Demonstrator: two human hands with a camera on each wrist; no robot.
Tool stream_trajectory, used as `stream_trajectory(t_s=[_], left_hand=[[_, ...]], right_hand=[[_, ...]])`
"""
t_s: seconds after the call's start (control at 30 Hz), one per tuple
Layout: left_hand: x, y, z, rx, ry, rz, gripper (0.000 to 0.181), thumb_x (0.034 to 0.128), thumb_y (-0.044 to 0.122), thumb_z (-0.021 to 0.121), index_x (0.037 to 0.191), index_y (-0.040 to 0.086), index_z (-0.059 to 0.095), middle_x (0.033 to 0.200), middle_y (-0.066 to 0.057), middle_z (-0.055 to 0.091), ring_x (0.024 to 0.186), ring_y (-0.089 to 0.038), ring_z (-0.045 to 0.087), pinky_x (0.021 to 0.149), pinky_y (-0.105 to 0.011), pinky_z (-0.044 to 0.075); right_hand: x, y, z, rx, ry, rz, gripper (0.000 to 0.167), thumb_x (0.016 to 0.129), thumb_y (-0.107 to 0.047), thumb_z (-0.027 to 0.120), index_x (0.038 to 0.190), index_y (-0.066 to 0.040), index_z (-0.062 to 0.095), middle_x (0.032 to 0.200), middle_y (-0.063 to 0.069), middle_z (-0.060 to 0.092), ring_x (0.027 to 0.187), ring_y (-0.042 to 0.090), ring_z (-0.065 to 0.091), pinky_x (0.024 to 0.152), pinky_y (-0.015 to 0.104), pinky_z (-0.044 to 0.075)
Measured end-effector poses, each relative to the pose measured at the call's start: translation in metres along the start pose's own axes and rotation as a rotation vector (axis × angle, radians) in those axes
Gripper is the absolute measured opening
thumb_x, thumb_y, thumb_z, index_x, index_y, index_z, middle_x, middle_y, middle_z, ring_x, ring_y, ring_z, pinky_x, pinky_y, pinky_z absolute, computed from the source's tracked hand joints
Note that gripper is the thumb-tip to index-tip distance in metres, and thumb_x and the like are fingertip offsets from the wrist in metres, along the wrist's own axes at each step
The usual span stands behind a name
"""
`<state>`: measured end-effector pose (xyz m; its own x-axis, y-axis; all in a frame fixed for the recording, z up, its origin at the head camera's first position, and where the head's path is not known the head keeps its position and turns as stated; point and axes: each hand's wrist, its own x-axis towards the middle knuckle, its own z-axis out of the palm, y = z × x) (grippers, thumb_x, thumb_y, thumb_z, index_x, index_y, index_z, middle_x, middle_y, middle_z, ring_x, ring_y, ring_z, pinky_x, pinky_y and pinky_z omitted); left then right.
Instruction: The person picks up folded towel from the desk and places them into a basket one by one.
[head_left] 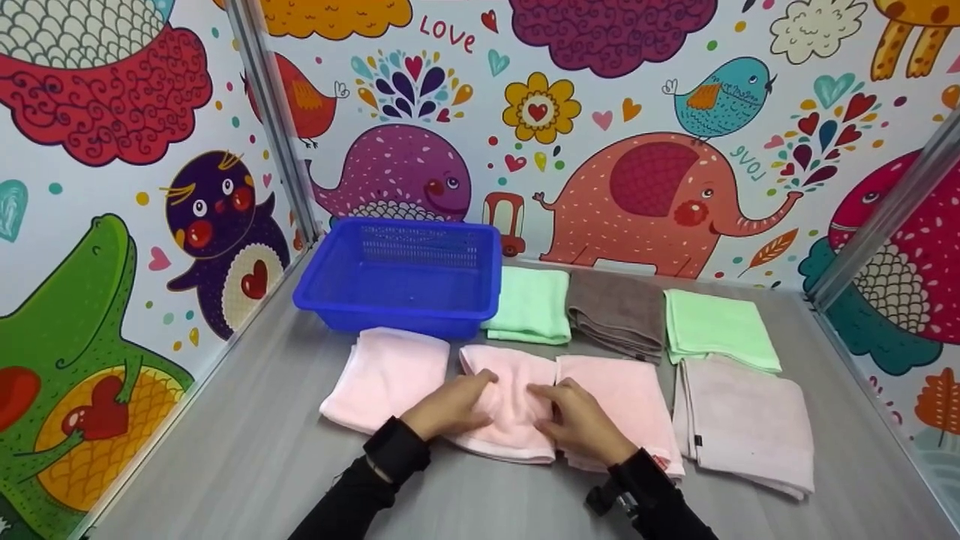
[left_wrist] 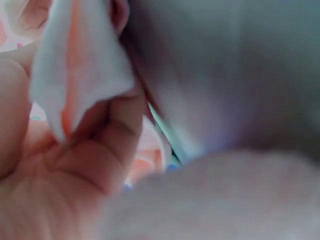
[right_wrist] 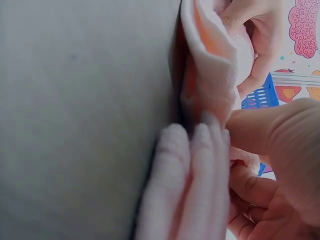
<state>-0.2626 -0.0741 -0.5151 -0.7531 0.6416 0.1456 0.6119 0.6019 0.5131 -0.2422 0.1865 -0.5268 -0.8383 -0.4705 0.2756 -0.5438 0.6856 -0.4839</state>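
Note:
A pink towel [head_left: 517, 442] lies in the middle of the front row, its centre puckered into creases between two hands. The left hand [head_left: 454, 405] grips its left part; the right hand [head_left: 585, 420] pinches its right part with thumb and fingers. In the left wrist view the left hand [left_wrist: 75, 175] has curled fingers around a folded towel edge [left_wrist: 85, 65]. Layered pink cloth [right_wrist: 215, 80] shows in the right wrist view, the right hand [right_wrist: 290, 165] against it and the left hand [right_wrist: 265, 40] beyond.
A blue basket [head_left: 409, 289] stands behind. Pink towels lie to the left [head_left: 397, 375] and right [head_left: 619, 397], a paler one [head_left: 750, 427] farther right. Behind them are a green towel [head_left: 529, 304], a brown towel [head_left: 619, 307] and another green towel [head_left: 720, 330].

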Motion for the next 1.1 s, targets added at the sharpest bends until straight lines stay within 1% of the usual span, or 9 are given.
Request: stream_trajectory(t_s=[0.1, 0.2, 0.37, 0.53, 0.73, 0.8, 0.9, 1.03, 1.1], left_hand=[[0.0, 0.004, -0.002, 0.004, 0.006, -0.003, 0.055, 0.0865, 0.006, 0.08, 0.134, -0.005, 0.054, 0.126, -0.024, 0.068, 0.117, -0.039, 0.066, 0.103, -0.048, 0.053], [-0.001, 0.009, -0.005, 0.01, 0.025, 0.0, 0.055, 0.0868, 0.004, 0.079, 0.136, -0.004, 0.054, 0.127, -0.023, 0.067, 0.117, -0.039, 0.066, 0.103, -0.049, 0.053], [-0.004, 0.018, -0.015, 0.03, 0.088, 0.055, 0.057, 0.0859, 0.002, 0.078, 0.137, -0.004, 0.054, 0.129, -0.022, 0.067, 0.117, -0.039, 0.066, 0.101, -0.05, 0.054], [-0.005, 0.026, -0.029, 0.015, 0.165, 0.131, 0.058, 0.0857, 0.004, 0.077, 0.138, -0.005, 0.053, 0.128, -0.022, 0.068, 0.115, -0.038, 0.068, 0.099, -0.05, 0.054], [-0.002, 0.028, -0.043, -0.028, 0.229, 0.175, 0.057, 0.0864, 0.004, 0.077, 0.138, -0.006, 0.053, 0.125, -0.024, 0.069, 0.114, -0.036, 0.068, 0.099, -0.049, 0.054], [-0.001, 0.028, -0.048, -0.037, 0.244, 0.18, 0.057, 0.087, 0.005, 0.077, 0.138, -0.005, 0.053, 0.126, -0.023, 0.069, 0.115, -0.036, 0.068, 0.1, -0.049, 0.054], [0.001, 0.026, -0.056, -0.042, 0.267, 0.179, 0.058, 0.088, 0.006, 0.076, 0.139, -0.006, 0.052, 0.128, -0.024, 0.068, 0.117, -0.037, 0.067, 0.102, -0.05, 0.053], [0.005, 0.025, -0.071, -0.033, 0.289, 0.136, 0.06, 0.0888, 0.008, 0.077, 0.142, -0.003, 0.052, 0.131, -0.024, 0.067, 0.12, -0.039, 0.066, 0.104, -0.051, 0.052], [0.008, 0.023, -0.08, -0.025, 0.297, 0.105, 0.06, 0.0891, 0.009, 0.077, 0.143, -0.001, 0.052, 0.132, -0.024, 0.066, 0.121, -0.04, 0.065, 0.105, -0.052, 0.051]], right_hand=[[0.0, 0.0, -0.001, -0.003, 0.002, -0.008, 0.047, 0.081, -0.005, 0.082, 0.127, -0.002, 0.072, 0.082, -0.003, 0.056, 0.078, 0.007, 0.047, 0.065, 0.023, 0.042], [0.001, -0.001, -0.003, -0.005, 0.018, -0.045, 0.046, 0.082, -0.004, 0.081, 0.127, 0.0, 0.072, 0.082, -0.001, 0.062, 0.076, 0.007, 0.051, 0.066, 0.024, 0.045], [0.002, -0.006, -0.012, 0.042, 0.08, -0.136, 0.046, 0.082, 0.002, 0.079, 0.127, 0.003, 0.069, 0.093, 0.005, 0.071, 0.074, 0.009, 0.056, 0.066, 0.026, 0.049], [0.004, -0.013, -0.025, 0.127, 0.104, -0.169, 0.051, 0.082, 0.006, 0.076, 0.131, -0.002, 0.067, 0.092, 0.003, 0.064, 0.072, 0.007, 0.053, 0.063, 0.024, 0.049], [0.006, -0.019, -0.036, 0.192, 0.154, -0.172, 0.053, 0.08, 0.012, 0.075, 0.128, -0.009, 0.071, 0.095, 0.003, 0.06, 0.076, 0.007, 0.052, 0.064, 0.026, 0.053], [0.008, -0.02, -0.039, 0.196, 0.172, -0.166, 0.051, 0.08, 0.012, 0.075, 0.126, -0.011, 0.073, 0.094, 0.004, 0.058, 0.077, 0.008, 0.052, 0.064, 0.026, 0.053], [0.016, -0.024, -0.043, 0.205, 0.2, -0.15, 0.049, 0.082, 0.011, 0.075, 0.126, -0.011, 0.075, 0.1, 0.006, 0.06, 0.083, 0.01, 0.054, 0.067, 0.025, 0.055], [0.031, -0.028, -0.049, 0.213, 0.242, -0.128, 0.048, 0.083, 0.009, 0.076, 0.127, -0.01, 0.075, 0.11, 0.01, 0.063, 0.088, 0.013, 0.058, 0.07, 0.024, 0.057], [0.04, -0.031, -0.052, 0.204, 0.264, -0.12, 0.047, 0.083, 0.008, 0.077, 0.127, -0.009, 0.074, 0.11, 0.012, 0.061, 0.086, 0.014, 0.057, 0.07, 0.023, 0.056]])
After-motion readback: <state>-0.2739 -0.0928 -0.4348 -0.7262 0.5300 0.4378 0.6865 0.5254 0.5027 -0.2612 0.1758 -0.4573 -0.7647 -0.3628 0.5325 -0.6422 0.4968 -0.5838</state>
